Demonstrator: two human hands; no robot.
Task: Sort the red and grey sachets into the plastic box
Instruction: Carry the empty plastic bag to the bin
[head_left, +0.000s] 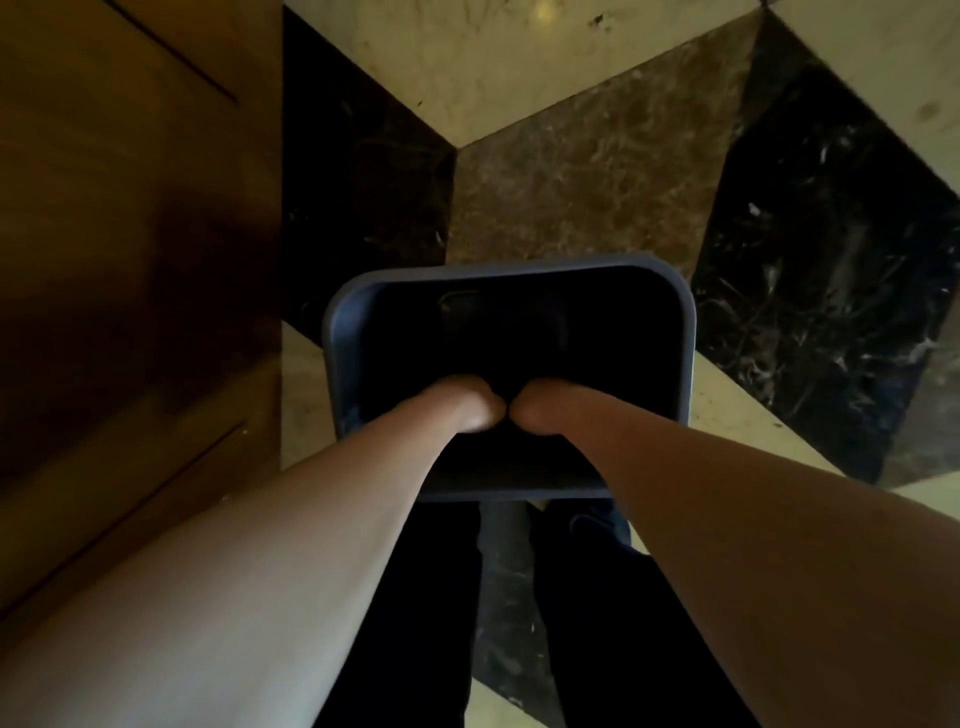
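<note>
A dark grey-blue plastic box (511, 266) with rounded corners stands on the floor in front of my legs. Both my arms reach down into it. My left hand (470, 408) and my right hand (540, 411) meet knuckle to knuckle in the middle of the box, bent downward at the wrists. Their fingers vanish into the dark inside, so I cannot tell whether they hold anything. The box's interior is too dark to show its contents. No red or grey sachet is visible anywhere.
A brown wooden panel (130, 234) runs along the left, close to the box. The floor is marble in cream, brown (597, 156) and black (831, 260) tiles. My legs in dark trousers (426, 597) stand just behind the box.
</note>
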